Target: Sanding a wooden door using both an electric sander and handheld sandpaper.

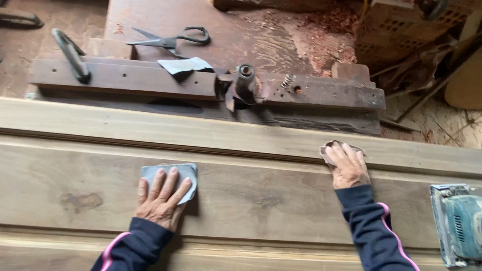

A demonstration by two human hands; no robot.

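the big wooden panel fills the lower view, a long pale board with moulded ridges running left to right and a step along its upper edge. behind it lies a dark wooden beam with holes and a metal fitting, red sawdust piled beyond. at the lower right corner sits a teal power sander, resting on the panel and untouched.

now the hands. the left hand lies flat on the panel's broad face, fingers spread wide and pressing down on a grey sheet of sandpaper that shows past the fingertips. the right hand is up at the step, fingers curled over a smaller folded piece of sandpaper, pushing it into the groove where the flat meets the raised edge.

up on the beam, a pair of scissors lies open, with a spare scrap of sandpaper just below it and a black handled tool to the left.

so this looks like hand sanding in full swing, flat face on one side, moulding on the other. judging from here, the next stroke calls for steady downward pressure along the grain, and the right hand keeping its fold seated in the groove so it doesn't round the crisp edge.
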